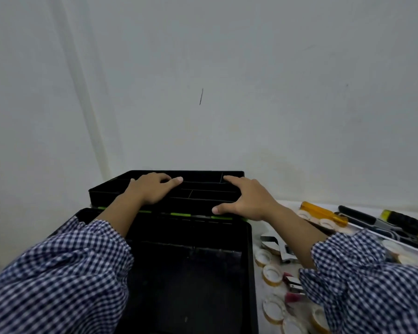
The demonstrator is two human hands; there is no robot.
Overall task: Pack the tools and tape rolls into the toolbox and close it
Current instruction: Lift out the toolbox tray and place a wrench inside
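Note:
A black toolbox (250, 261) stands open in front of me, its deep inside dark and bare. Across its far edge, by the green hinge strip (179, 214), sits a black divided tray (212, 194). My left hand (152, 189) grips the tray's left part with fingers curled into a compartment. My right hand (246, 198) spans its right part, thumb on the near wall and fingers over a divider. Several tape rolls (272, 274) lie on the table to the right of the box, with a silver wrench (273, 244) among them.
At the far right lie an orange-handled screwdriver (323, 214), a black-handled tool (362, 218) and a yellow-and-black screwdriver (405, 224), over a white board with more rolls. A small red-and-silver item (293, 283) lies by the rolls. A plain wall rises just behind the box.

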